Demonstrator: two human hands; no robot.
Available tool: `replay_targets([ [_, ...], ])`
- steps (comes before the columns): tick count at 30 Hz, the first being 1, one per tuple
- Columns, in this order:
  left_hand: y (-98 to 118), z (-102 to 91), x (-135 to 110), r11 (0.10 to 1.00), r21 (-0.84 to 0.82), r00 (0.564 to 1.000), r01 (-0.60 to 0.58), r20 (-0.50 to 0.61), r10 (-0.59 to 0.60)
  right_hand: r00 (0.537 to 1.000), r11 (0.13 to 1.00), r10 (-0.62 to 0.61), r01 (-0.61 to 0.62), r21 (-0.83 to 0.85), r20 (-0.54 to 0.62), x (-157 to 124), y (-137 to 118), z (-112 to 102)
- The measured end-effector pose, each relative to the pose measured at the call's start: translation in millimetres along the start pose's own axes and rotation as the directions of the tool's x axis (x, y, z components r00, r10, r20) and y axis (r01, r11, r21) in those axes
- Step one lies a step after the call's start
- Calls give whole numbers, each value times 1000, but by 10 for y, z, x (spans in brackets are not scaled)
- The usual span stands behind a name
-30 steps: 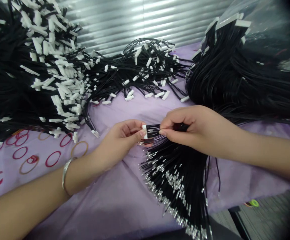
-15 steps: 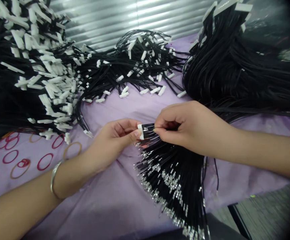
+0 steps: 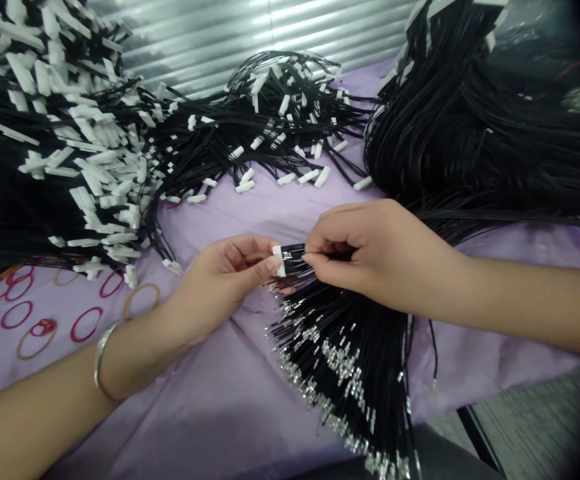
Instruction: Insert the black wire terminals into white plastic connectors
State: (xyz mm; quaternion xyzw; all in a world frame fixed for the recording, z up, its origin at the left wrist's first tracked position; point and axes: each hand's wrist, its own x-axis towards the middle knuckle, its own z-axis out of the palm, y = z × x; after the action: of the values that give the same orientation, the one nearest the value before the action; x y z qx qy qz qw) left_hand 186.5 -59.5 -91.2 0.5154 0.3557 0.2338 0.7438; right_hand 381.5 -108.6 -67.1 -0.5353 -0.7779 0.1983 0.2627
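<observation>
Here, a white connector (image 3: 281,259) sits between the left fingers (image 3: 254,274).

Likely a wiring workshop, given heaped black cables (image 3: 435,147) with white connectors (image 3: 323,176) across a purple-covered table (image 3: 185,407)

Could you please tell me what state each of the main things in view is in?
Left hand: pinching the white connector.
White connector: held; filled slots too small to count.
Right hand: closed on thin black wires.
Loose wires: fanned out, metal ends exposed.
Left cable pile: heaped, tangled.
Middle cable pile: tangled.
Right cable bundle: bunched together.
Rubber bands: loose, scattered.
Bracelet: worn on the left wrist.
Purple cloth: spread out, wrinkled.
</observation>
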Motion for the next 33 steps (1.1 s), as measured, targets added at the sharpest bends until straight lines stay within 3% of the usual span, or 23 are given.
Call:
replay_targets([
  [8,-10,-5,-2,1000,14,1000,0,25,0,997,996,40,-45,76,66,7,16,-12],
  [25,6,-3,15,1000,-14,1000,10,18,-9,997,986,83,-82,146,0,5,26,30],
  [33,13,-7,13,1000,-16,1000,3,27,-3,1000,994,-9,10,105,-11,-13,33,42],
])
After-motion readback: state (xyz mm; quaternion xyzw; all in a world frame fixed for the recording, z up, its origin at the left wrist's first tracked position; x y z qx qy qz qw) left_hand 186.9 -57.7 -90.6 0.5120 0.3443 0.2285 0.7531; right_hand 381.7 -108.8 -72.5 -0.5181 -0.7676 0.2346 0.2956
